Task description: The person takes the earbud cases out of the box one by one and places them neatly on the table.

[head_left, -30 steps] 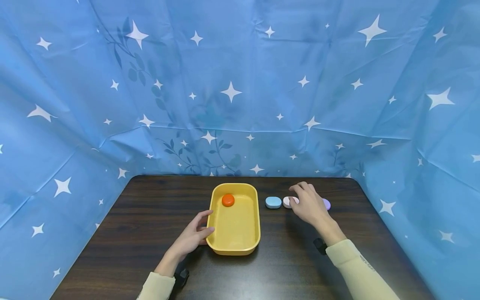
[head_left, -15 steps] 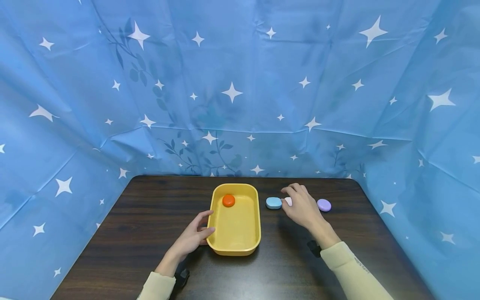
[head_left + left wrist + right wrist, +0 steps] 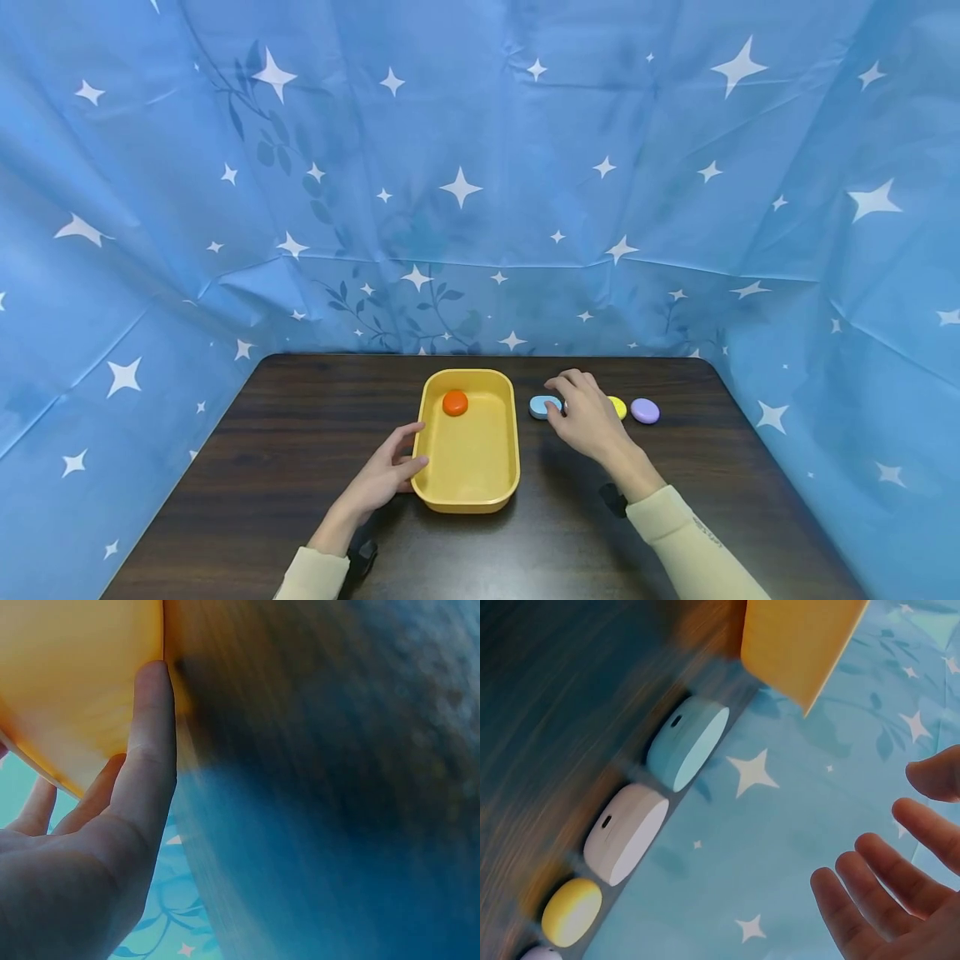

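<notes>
A yellow tray [image 3: 504, 467] stands on the dark table with an orange rounded piece [image 3: 455, 402] inside near its back left. At the left wall is my left hand [image 3: 375, 479]; two fingertips lap over the rim, while others lie against the outer wall in the left wrist view. My right hand [image 3: 592, 421] hovers with spread fingers and nothing between them. Under it and to its left lie a light blue oval case [image 3: 690, 742] and a white oval case [image 3: 627, 832], each with a small dark slot. The hand covers most of the white one in the head view.
Right of my right hand a yellow round piece [image 3: 618, 407] and a purple round piece [image 3: 645, 411] continue the row. A blue star-patterned cloth [image 3: 480, 208] hangs behind the wood-grain table [image 3: 247, 467] and at both sides.
My right hand has shifted left along the row, from over the white case toward the light blue one. The purple and yellow pieces have come into view. My left hand stays put.
</notes>
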Tool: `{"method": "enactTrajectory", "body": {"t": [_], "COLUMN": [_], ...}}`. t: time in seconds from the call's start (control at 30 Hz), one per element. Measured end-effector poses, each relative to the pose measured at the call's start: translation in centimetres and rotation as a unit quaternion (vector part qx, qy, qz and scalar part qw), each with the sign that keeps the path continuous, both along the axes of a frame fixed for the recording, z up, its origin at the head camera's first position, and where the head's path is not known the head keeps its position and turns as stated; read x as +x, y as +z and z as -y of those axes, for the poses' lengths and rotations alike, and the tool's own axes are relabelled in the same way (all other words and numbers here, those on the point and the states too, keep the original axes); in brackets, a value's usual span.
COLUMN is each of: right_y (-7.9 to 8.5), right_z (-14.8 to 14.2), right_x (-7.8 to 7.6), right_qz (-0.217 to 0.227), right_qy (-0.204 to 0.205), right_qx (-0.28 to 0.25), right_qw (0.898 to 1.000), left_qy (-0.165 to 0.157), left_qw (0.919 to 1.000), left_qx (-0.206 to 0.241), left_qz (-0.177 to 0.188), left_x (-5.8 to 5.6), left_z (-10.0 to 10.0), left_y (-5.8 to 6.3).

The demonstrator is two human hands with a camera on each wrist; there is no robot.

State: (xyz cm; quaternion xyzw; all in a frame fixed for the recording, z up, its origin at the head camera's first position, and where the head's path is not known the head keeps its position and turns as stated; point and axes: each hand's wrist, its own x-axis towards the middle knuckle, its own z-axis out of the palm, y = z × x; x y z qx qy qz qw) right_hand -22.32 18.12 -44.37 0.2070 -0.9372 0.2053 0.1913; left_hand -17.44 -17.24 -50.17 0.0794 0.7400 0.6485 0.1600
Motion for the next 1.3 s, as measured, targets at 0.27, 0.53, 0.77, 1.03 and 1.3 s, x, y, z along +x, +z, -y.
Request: {"method": "enactTrajectory", "body": {"t": [0.27,0.53,0.77,1.03,1.3], "right_y": [0.1,0.2,0.5,0.8,1.0], "right_z": [1.3,2.7,4.0,5.0,5.8], "right_x": [0.2,0.3,0.1,-0.2,-0.9], "right_qz": [0.004,0.007,-0.005,-0.008,-0.012], "right_qy": [0.015,0.021,0.038,0.039,0.056], "right_qx": [-0.009,-0.015,-0.007,0.004,0.020], "right_qw": [1.000,1.000,0.999,0.999,0.998], "left_qy": [0.001,-0.001,0.004,0.003,0.006], "left_qw": [1.0000,1.0000,1.0000,1.0000,1.0000], "left_qx": [0.003,0.005,0.004,0.002,0.001], "left_qz": [0.003,0.004,0.004,0.005,0.006], "left_x": [0.0,0.0,0.0,0.0,0.0], "left_z": [0.1,0.1,0.0,-0.1,0.0], "left_y": [-0.1,0.0,0.0,0.0,0.0]}}
